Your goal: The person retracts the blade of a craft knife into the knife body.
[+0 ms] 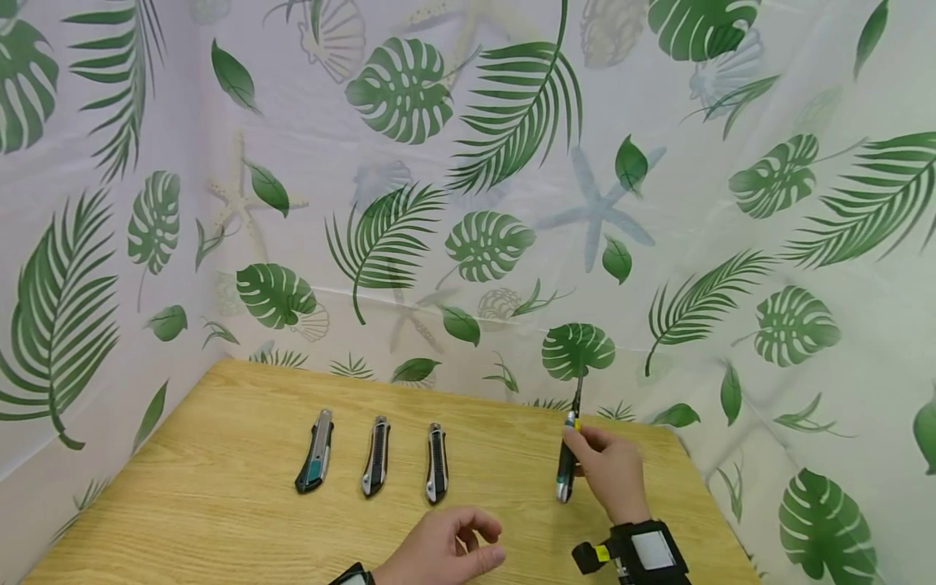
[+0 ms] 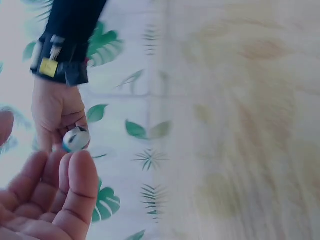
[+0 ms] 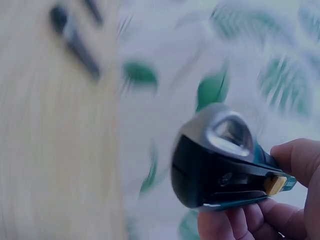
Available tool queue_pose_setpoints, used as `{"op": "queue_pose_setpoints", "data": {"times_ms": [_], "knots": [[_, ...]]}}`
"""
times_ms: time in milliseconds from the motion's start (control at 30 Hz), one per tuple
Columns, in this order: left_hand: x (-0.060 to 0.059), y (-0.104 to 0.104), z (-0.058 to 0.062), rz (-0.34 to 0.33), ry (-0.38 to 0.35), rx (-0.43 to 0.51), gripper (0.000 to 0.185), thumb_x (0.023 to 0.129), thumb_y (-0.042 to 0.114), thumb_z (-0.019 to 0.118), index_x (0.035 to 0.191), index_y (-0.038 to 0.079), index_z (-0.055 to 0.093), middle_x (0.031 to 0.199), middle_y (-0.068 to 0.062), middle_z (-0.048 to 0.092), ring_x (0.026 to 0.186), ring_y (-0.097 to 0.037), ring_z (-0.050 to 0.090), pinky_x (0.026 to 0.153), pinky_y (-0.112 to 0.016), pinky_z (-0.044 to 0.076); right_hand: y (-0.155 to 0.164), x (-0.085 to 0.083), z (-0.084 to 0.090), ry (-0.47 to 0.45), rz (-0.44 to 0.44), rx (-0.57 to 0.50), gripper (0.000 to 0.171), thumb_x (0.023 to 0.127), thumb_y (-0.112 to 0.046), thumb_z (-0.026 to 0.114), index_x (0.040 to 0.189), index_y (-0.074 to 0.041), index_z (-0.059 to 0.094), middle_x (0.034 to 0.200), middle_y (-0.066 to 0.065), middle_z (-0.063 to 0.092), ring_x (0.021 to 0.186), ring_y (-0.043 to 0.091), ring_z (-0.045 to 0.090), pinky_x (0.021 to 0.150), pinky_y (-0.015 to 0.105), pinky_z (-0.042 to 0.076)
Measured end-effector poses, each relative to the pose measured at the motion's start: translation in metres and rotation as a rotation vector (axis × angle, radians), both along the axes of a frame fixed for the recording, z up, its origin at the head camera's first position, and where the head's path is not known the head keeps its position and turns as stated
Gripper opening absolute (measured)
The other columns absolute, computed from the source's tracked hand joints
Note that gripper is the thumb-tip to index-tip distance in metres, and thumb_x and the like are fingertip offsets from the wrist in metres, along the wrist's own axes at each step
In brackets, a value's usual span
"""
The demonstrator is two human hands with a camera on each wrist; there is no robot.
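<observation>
Wooden table (image 1: 219, 504): my right hand (image 1: 610, 471) grips a utility knife (image 1: 566, 463) upright; left hand (image 1: 446, 552) idles, loosely curled, empty. Next, lay it in line, I'd guess.

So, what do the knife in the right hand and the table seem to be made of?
The utility knife held by the right hand looks like grey metal at its nose, with a dull sheen there, and black, probably plastic, sides with a yellow slider. The table shows a light wood grain with a smooth matt finish; whether it is solid wood or laminate cannot be told.
</observation>
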State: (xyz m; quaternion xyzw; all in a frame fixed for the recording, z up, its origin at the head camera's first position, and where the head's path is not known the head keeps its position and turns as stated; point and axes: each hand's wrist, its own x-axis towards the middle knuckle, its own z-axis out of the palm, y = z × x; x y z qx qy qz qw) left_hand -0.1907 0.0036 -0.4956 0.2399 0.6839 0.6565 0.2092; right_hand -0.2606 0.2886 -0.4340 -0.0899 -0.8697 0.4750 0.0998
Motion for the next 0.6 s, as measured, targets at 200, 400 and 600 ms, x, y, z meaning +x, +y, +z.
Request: {"op": "queue_pose_setpoints", "data": {"times_ms": [200,400,600], "knots": [[-0.007,-0.022,0.011,0.161,-0.105,0.083,0.051,0.109,0.038,0.064,0.143,0.000,0.064,0.133,-0.018,0.072,0.103,-0.030,0.075,0.087,-0.041,0.064,-0.075,0.025,0.010,0.054,0.086,-0.176,0.044,0.098,-0.037,0.081,0.124,-0.002,0.078,0.105,0.012,0.080,0.076,0.015,0.075,0.072,0.031,0.065],[-0.007,-0.037,0.003,0.173,-0.189,0.209,0.067,0.110,0.041,0.060,0.157,-0.005,0.048,0.148,-0.025,0.063,0.106,-0.025,0.079,0.092,-0.037,0.065,-0.131,0.046,0.004,0.095,0.132,-0.284,0.038,0.096,-0.033,0.083,0.120,-0.004,0.079,0.105,0.012,0.080,0.078,0.013,0.075,0.071,0.027,0.064],[0.000,-0.045,-0.005,0.166,-0.280,0.353,0.067,0.109,0.032,0.064,0.159,-0.008,0.041,0.105,-0.008,0.081,0.086,-0.011,0.078,0.086,-0.029,0.065,-0.157,0.056,0.000,0.164,0.110,-0.293,0.032,0.092,-0.031,0.087,0.114,-0.009,0.080,0.095,0.007,0.077,0.077,0.011,0.071,0.069,0.023,0.059]]}}
